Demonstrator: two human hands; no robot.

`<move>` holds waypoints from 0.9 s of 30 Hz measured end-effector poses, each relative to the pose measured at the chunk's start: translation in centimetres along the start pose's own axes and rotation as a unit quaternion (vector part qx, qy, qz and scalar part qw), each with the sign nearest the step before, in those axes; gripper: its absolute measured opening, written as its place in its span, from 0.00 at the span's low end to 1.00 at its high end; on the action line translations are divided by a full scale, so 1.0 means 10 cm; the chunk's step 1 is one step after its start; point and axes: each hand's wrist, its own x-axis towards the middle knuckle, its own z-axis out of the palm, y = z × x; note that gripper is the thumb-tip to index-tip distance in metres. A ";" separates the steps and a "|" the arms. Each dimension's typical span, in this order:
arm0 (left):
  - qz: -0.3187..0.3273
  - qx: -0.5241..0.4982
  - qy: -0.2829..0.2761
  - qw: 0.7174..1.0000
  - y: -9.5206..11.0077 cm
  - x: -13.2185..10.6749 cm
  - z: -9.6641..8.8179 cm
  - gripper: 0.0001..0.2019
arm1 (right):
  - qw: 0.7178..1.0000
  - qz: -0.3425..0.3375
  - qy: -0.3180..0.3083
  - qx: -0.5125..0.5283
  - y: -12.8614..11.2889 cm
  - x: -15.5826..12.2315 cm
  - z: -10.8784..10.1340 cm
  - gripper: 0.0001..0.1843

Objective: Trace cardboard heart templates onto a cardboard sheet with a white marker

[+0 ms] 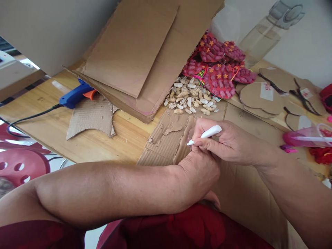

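My right hand (220, 141) is closed in a writing grip on a white pen (209, 133), whose tip points left and down at a cardboard piece (183, 140). Directly below it, my left hand (203, 173) lies bent at the wrist against the cardboard, touching the right hand. Its fingers are mostly hidden under the hands, and only part of a digit shows near my lap. Torn paper and exposed corrugated ridges mark the cardboard piece. Just beyond the hands is a heap of peanut shells (190, 95).
Stacked cardboard sheets (135, 52) lean at the back left, near a blue glue gun (75, 94) and a cardboard scrap (90, 117). Red shell-covered decorations (219, 79) lie behind the shells, beside a glass bottle (261, 41). Cardboard cutouts (256, 98) and a pink cup (298, 138) are at right.
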 end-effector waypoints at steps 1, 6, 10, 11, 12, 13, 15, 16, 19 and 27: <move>0.001 -0.003 0.003 1.000 0.00 0.00 0.01 0.48 | 1.000 0.004 -0.015 -0.006 -0.01 0.00 -0.01 0.10; -0.008 -0.001 0.014 1.000 0.01 0.00 0.03 0.47 | 0.998 -0.004 -0.006 -0.059 -0.05 0.03 -0.03 0.11; -0.012 0.003 0.018 1.000 0.00 -0.01 0.03 0.50 | 0.999 0.000 0.007 -0.049 -0.04 0.01 -0.02 0.10; -0.008 -0.001 0.015 1.000 0.00 -0.01 0.03 0.50 | 0.999 0.002 -0.007 -0.040 -0.03 0.01 -0.02 0.10; -0.003 -0.005 0.010 1.000 -0.01 -0.01 0.02 0.49 | 0.999 0.004 -0.019 -0.031 -0.03 0.00 -0.02 0.10; 0.000 -0.009 0.005 1.000 -0.01 0.00 0.01 0.49 | 0.999 0.005 -0.024 -0.024 -0.02 0.00 -0.02 0.10; -0.001 -0.012 -0.006 1.000 -0.02 0.00 -0.01 0.52 | 1.000 0.004 -0.007 -0.017 0.00 0.01 -0.01 0.11; -0.004 -0.012 -0.010 1.000 -0.02 0.01 -0.02 0.55 | 1.000 0.000 0.015 -0.017 0.02 0.01 -0.01 0.11; -0.020 -0.015 -0.019 1.000 -0.02 0.01 -0.04 0.61 | 0.996 -0.001 0.080 -0.040 0.07 0.03 0.01 0.12; 0.013 -0.040 -0.031 0.999 -0.08 0.02 -0.06 0.54 | 0.994 -0.003 0.107 -0.035 0.06 0.00 0.05 0.13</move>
